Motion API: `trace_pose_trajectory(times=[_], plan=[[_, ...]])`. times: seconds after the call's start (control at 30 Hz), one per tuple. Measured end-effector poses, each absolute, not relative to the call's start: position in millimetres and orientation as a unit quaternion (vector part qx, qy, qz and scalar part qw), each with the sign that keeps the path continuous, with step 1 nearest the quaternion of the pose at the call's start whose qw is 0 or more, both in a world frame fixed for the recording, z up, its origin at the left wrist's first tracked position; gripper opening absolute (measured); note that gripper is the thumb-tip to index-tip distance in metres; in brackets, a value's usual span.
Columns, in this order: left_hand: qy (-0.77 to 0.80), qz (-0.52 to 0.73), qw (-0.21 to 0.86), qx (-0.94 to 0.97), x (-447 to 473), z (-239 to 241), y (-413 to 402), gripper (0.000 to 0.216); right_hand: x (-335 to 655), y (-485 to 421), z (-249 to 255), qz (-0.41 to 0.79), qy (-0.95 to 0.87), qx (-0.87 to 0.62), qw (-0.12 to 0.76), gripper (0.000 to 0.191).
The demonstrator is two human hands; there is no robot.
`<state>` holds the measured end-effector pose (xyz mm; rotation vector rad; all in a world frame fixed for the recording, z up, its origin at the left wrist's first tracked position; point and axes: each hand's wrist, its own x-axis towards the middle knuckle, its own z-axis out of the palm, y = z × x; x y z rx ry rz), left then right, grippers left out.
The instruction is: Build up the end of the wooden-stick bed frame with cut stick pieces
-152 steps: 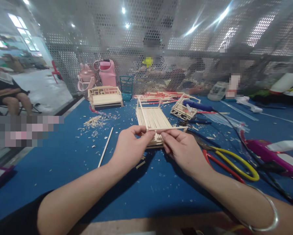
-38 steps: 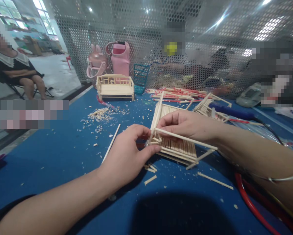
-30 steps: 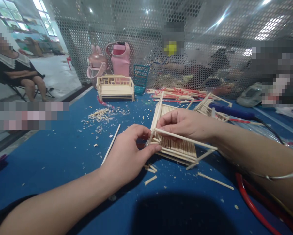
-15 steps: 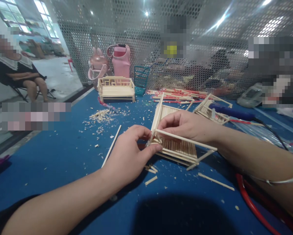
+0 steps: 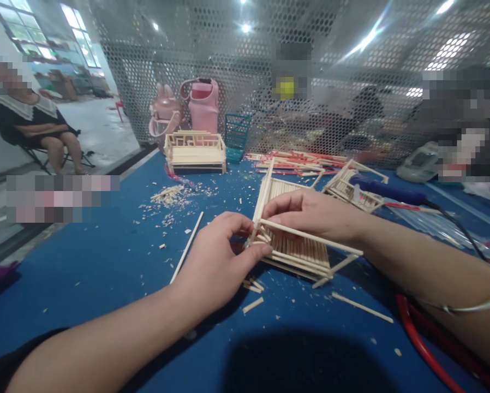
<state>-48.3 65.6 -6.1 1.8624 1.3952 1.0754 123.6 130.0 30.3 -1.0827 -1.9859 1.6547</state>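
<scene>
A small wooden stick model [image 5: 294, 245], a slatted frame with upright posts, lies on the blue table [image 5: 106, 273] in front of me. My left hand [image 5: 216, 262] pinches its near left corner between thumb and forefinger. My right hand [image 5: 314, 213] reaches across the frame and presses a thin wooden stick [image 5: 310, 237] down against the same corner. The stick runs from that corner out to the right, over the slats.
A finished stick bench [image 5: 195, 153] stands at the back, with pink bottles [image 5: 204, 106] and a teal basket [image 5: 235, 136] behind it. Another stick frame [image 5: 347, 185], a blue-handled tool [image 5: 388, 191], loose sticks [image 5: 187, 245], shavings [image 5: 169, 196] and red-handled scissors [image 5: 425, 344] lie around. People sit beyond the mesh screen and at left.
Five seconds ago both hands held the stick in the air above the table. Now it is held on the model's left corner, and over the last second the hands have barely moved.
</scene>
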Motion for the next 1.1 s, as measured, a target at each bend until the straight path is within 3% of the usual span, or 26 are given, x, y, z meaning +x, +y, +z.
trace_pose_trajectory(times=[0.5, 1.1], plan=[[0.512, 0.408, 0.285, 0.7, -47.6, -7.5, 65.5, 0.009, 120.1, 131.3, 27.7, 0.549, -0.697, -0.435, 0.154, 0.036], [0.508, 0.41, 0.266, 0.71, -47.0, -6.0, 66.5, 0.007, 119.4, 134.1, 21.5, 0.576, -0.685, -0.419, 0.153, 0.026]])
